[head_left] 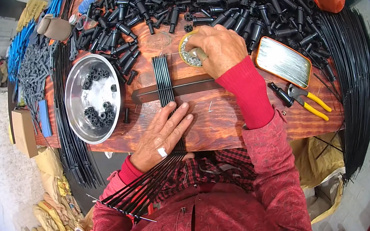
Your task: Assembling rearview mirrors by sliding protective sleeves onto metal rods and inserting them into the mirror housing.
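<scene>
A row of thin black rods lies side by side across a dark bar and runs back over the table's near edge toward my lap. My left hand rests on the rods with its fingers stretched over them; its thumb tip shows beneath them, so they sit between thumb and fingers. A small white patch is on this hand. My right hand is closed in a pinch over a small round yellow tub of tiny metal pieces. A thin wire-like line runs from its fingertips to the rod ends; what it pinches is unclear.
Black plastic tubes are heaped across the back. A steel bowl with black parts stands left. On the right are a tray of thin metal pins, yellow-handled cutters and a bundle of long black rods overhanging the wooden table.
</scene>
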Demonstrator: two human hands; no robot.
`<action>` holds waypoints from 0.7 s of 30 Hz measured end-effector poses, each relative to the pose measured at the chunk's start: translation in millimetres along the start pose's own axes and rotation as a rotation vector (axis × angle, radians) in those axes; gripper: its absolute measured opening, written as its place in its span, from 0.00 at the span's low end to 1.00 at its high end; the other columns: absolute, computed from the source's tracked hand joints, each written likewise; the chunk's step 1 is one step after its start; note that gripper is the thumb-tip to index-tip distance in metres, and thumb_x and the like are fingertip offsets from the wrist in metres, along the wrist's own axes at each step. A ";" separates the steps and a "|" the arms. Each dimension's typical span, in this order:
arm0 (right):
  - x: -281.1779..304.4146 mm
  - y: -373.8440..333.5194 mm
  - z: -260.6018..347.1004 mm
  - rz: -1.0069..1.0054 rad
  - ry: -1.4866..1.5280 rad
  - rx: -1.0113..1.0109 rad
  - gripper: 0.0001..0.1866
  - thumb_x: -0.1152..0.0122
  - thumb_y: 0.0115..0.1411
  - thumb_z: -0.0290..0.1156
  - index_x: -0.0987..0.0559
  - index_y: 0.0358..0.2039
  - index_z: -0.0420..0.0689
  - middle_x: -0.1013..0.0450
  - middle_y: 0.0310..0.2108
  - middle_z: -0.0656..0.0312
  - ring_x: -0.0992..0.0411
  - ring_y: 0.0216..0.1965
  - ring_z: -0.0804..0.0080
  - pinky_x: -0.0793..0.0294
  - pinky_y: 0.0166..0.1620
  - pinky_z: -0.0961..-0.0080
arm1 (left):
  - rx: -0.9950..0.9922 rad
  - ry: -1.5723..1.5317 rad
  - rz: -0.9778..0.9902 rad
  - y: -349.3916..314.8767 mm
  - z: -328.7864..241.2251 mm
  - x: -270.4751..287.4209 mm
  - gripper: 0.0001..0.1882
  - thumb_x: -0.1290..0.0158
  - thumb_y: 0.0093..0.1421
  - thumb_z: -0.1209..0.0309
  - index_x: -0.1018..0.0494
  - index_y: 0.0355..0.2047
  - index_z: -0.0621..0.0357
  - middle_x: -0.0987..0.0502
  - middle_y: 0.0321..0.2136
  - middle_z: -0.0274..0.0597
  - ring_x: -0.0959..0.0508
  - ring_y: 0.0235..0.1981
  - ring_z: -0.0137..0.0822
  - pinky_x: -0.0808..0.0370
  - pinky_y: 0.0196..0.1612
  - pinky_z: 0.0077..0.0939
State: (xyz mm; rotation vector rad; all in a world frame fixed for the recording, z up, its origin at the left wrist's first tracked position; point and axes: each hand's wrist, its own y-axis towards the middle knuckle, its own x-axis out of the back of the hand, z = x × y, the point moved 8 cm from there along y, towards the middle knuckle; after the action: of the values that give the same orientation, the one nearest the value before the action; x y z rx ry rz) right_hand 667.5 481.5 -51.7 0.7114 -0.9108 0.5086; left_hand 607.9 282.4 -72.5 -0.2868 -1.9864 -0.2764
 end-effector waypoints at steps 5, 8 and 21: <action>-1.6 0.1 -0.7 0.009 0.012 -0.009 0.07 0.32 0.54 0.27 0.15 0.35 0.51 0.21 0.39 0.67 0.24 0.40 0.64 0.23 0.44 0.64 | -0.001 0.001 -0.001 -0.1 0.7 -0.8 0.45 0.39 0.52 0.46 0.36 0.65 0.60 0.40 0.67 0.50 0.40 0.67 0.57 0.40 0.67 0.50; -3.8 0.0 -1.3 0.015 0.026 -0.010 0.07 0.32 0.55 0.27 0.15 0.35 0.52 0.21 0.39 0.67 0.24 0.40 0.63 0.23 0.45 0.64 | 0.000 -0.003 -0.003 -0.2 0.4 -0.8 0.45 0.39 0.52 0.46 0.36 0.65 0.60 0.40 0.67 0.50 0.40 0.67 0.57 0.40 0.67 0.50; 2.0 -0.9 -2.9 -0.050 0.067 0.024 0.11 0.35 0.52 0.24 0.14 0.34 0.54 0.20 0.36 0.62 0.23 0.41 0.58 0.23 0.43 0.60 | -0.026 0.024 0.014 -1.1 2.1 -6.1 0.50 0.34 0.47 0.45 0.37 0.64 0.61 0.42 0.67 0.55 0.41 0.66 0.62 0.38 0.65 0.56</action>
State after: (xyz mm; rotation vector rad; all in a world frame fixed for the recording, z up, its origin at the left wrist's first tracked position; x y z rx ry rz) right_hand 670.6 483.2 -51.5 0.7334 -0.8237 0.4971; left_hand 608.3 281.6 -79.0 -0.3122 -1.9578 -0.2958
